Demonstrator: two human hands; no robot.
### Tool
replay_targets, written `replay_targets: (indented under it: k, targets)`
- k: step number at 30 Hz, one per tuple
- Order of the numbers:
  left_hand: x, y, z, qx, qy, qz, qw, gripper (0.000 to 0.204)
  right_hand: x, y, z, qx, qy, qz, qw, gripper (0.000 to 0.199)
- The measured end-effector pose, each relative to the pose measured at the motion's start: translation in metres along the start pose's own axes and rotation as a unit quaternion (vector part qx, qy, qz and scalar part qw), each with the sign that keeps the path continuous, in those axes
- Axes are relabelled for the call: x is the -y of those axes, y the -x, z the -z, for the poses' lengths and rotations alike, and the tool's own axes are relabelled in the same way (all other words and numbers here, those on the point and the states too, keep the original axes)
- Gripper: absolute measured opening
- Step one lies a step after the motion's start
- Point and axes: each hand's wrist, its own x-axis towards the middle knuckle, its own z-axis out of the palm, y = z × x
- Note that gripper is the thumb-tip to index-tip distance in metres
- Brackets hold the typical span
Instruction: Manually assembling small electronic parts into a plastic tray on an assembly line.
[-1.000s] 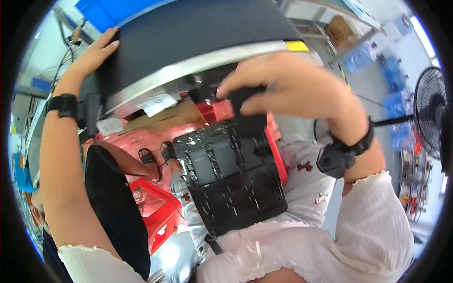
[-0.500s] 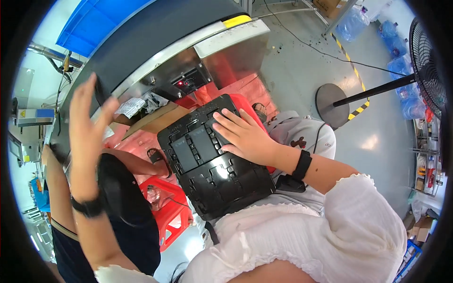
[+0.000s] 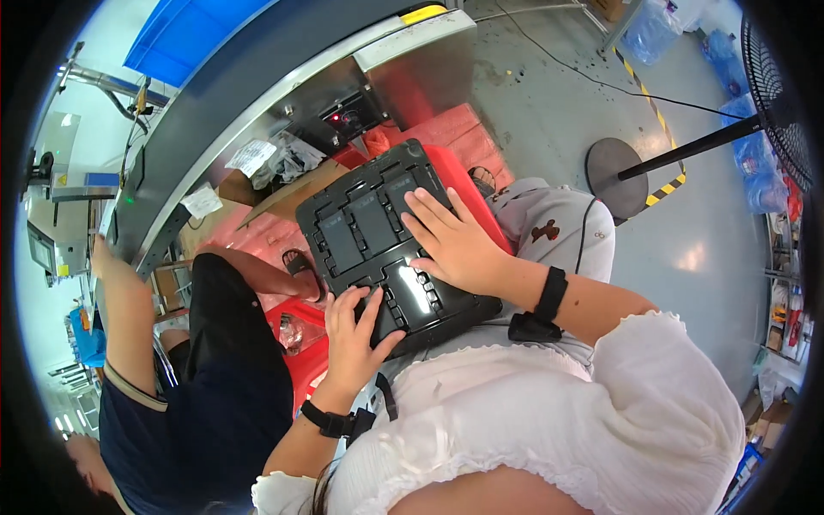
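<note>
Across my lap lies a black molded plastic tray (image 3: 412, 296) with stepped recesses, and flat dark rectangular pieces (image 3: 343, 243) sit in its far half. My right hand (image 3: 455, 245) rests on the tray's right side, fingers spread and stretched out. On the near left corner lies my left hand (image 3: 354, 339), its fingers also apart. Neither hand shows anything held, though what is under the palms is hidden. Along the tray's right side runs a red plastic edge (image 3: 468, 193), mostly covered by the tray.
A dark conveyor belt (image 3: 215, 94) crosses ahead, with a blue bin (image 3: 184, 39) on it. At left sits a co-worker in dark clothes (image 3: 223, 378), beside a red stool (image 3: 309, 352). A cardboard box (image 3: 292, 193) stands below the belt. To the right is a standing fan (image 3: 620, 176).
My left hand has come down from the raised spot at the left onto the tray's near left corner. My right hand stays spread on the tray.
</note>
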Motion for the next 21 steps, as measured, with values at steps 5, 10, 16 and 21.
replay_targets:
  k: [5,10,16,21]
  targets:
    - [0.005,0.001,-0.006,-0.009,0.010,-0.004,1.000,0.068,0.002,-0.003,0.005,0.003,0.039,-0.013,0.999,0.062]
    - [0.010,0.009,-0.010,-0.058,0.049,-0.008,0.997,0.063,-0.012,-0.022,0.038,0.059,-0.018,0.009,0.998,0.050]
    - [0.031,0.029,-0.046,-0.138,0.234,0.162,0.949,0.085,0.010,-0.083,0.175,0.425,-0.242,-0.086,0.868,0.043]
    - [0.036,0.031,-0.045,-0.113,0.296,0.154,0.936,0.088,0.027,-0.190,0.220,0.134,-0.253,0.062,0.956,0.034]
